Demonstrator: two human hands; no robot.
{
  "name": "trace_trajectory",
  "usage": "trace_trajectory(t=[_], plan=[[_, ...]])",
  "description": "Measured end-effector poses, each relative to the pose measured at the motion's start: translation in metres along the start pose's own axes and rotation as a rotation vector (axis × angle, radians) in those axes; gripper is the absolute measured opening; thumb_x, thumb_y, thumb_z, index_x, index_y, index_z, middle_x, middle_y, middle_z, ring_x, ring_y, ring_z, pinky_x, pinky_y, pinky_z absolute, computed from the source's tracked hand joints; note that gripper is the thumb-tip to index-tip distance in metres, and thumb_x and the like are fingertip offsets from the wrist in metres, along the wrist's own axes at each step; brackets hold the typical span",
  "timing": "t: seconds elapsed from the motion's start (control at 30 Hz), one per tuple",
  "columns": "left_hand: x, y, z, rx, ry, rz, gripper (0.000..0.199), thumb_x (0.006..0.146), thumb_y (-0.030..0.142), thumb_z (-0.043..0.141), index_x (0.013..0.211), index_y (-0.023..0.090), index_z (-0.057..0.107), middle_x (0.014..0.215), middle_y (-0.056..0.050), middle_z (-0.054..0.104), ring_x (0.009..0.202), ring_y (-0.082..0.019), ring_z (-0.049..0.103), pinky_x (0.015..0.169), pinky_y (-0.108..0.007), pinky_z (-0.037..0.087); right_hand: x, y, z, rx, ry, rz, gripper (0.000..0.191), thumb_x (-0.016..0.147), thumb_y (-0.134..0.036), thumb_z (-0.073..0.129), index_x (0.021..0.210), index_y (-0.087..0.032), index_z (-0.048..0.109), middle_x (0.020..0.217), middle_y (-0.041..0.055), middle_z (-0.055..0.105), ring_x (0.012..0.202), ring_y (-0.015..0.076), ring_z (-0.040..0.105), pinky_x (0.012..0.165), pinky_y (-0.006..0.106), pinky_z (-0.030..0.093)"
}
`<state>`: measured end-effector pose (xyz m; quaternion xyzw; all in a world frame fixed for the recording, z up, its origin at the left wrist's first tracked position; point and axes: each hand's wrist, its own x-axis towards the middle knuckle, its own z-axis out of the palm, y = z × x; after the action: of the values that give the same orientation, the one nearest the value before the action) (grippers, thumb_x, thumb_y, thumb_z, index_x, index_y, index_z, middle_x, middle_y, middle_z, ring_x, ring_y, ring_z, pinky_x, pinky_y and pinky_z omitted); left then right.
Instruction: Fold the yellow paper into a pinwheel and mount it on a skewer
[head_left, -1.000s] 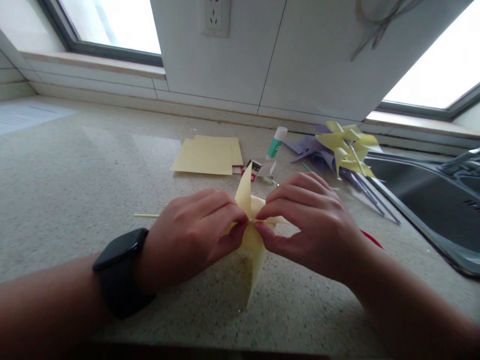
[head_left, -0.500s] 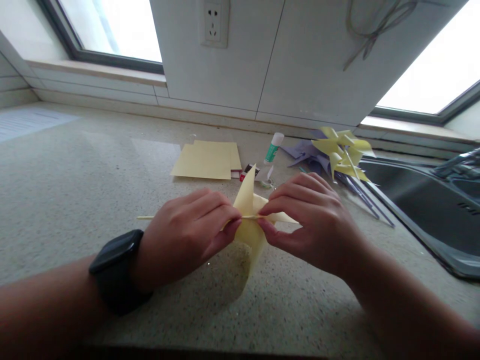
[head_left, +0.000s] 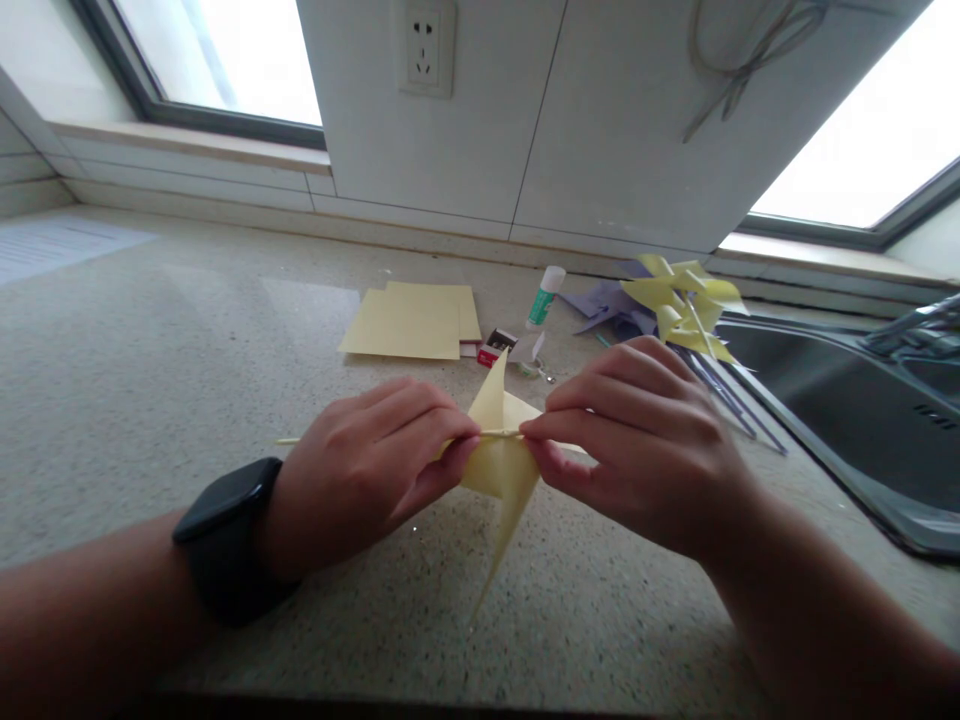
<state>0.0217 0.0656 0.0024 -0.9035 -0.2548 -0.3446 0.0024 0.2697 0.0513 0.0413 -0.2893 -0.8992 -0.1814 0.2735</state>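
A thin pale stick (head_left: 286, 441) runs sideways across a yellow paper pinwheel (head_left: 501, 466) above the counter. My left hand (head_left: 375, 470) pinches the stick just left of the pinwheel's middle, and its far end sticks out past my knuckles. Thumb and forefinger of my right hand (head_left: 637, 450) close on the stick's other end, right of the middle. One paper point rises between my hands and another hangs down toward me. The fingertips hide part of the paper blades.
Yellow paper sheets (head_left: 405, 325), a small red box (head_left: 495, 346) and a glue stick (head_left: 545, 297) lie beyond my hands. A finished yellow pinwheel (head_left: 686, 300) rests on purple ones (head_left: 619, 305) beside the sink (head_left: 862, 420). A printed sheet (head_left: 67, 243) is far left.
The pinwheel has turned about the stick, so its lower point hangs longer and its upper point stands lower. My right hand has shifted slightly to the right.
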Motion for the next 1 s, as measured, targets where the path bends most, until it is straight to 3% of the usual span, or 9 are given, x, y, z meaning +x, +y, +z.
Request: trace_trajectory(t=[0.4, 0.57, 0.73, 0.8, 1.0], plan=[[0.002, 0.002, -0.001, -0.015, 0.001, -0.048, 0.009, 0.095, 0.020, 0.060, 0.098, 0.015, 0.067, 0.092, -0.004, 0.068, 0.084, -0.016, 0.061, 0.077, -0.030, 0.048, -0.001, 0.003, -0.004, -0.010, 0.044, -0.023, 0.016, 0.081, -0.017, 0.073, 0.093, -0.026, 0.069, 0.087, -0.0006, 0.073, 0.076, 0.0190, 0.062, 0.070, 0.039, 0.044], [0.008, 0.001, -0.003, -0.119, 0.001, -0.242, 0.011, 0.096, 0.022, 0.057, 0.098, 0.017, 0.066, 0.089, -0.003, 0.067, 0.080, -0.015, 0.060, 0.071, -0.028, 0.049, -0.002, 0.008, -0.006, -0.002, 0.190, 0.136, 0.028, 0.076, -0.011, 0.071, 0.100, -0.025, 0.068, 0.087, 0.0032, 0.071, 0.076, 0.0214, 0.061, 0.073, 0.041, 0.047], [0.012, -0.004, -0.003, -0.262, 0.058, -0.416, 0.015, 0.094, 0.025, 0.057, 0.101, 0.019, 0.068, 0.085, -0.003, 0.067, 0.071, -0.014, 0.061, 0.060, -0.025, 0.051, -0.005, 0.019, 0.000, 0.070, 0.392, 0.456, 0.023, 0.081, -0.010, 0.063, 0.098, -0.025, 0.067, 0.085, 0.0027, 0.065, 0.078, 0.0211, 0.059, 0.077, 0.041, 0.049], [0.015, -0.005, -0.005, -0.364, 0.088, -0.470, 0.015, 0.094, 0.025, 0.058, 0.100, 0.018, 0.069, 0.082, -0.003, 0.068, 0.067, -0.013, 0.062, 0.055, -0.023, 0.051, -0.007, 0.025, 0.004, 0.175, 0.448, 0.555, 0.024, 0.084, -0.014, 0.061, 0.104, -0.025, 0.067, 0.094, 0.0042, 0.066, 0.082, 0.0213, 0.060, 0.078, 0.041, 0.050], [0.028, 0.001, -0.018, -0.659, 0.085, -0.557, 0.012, 0.089, 0.022, 0.060, 0.094, 0.016, 0.069, 0.072, -0.003, 0.068, 0.055, -0.010, 0.058, 0.045, -0.018, 0.048, -0.009, 0.038, 0.014, 0.543, 0.387, 0.563, 0.041, 0.088, -0.022, 0.060, 0.129, -0.026, 0.057, 0.127, 0.0083, 0.064, 0.106, 0.0237, 0.063, 0.088, 0.043, 0.053]])
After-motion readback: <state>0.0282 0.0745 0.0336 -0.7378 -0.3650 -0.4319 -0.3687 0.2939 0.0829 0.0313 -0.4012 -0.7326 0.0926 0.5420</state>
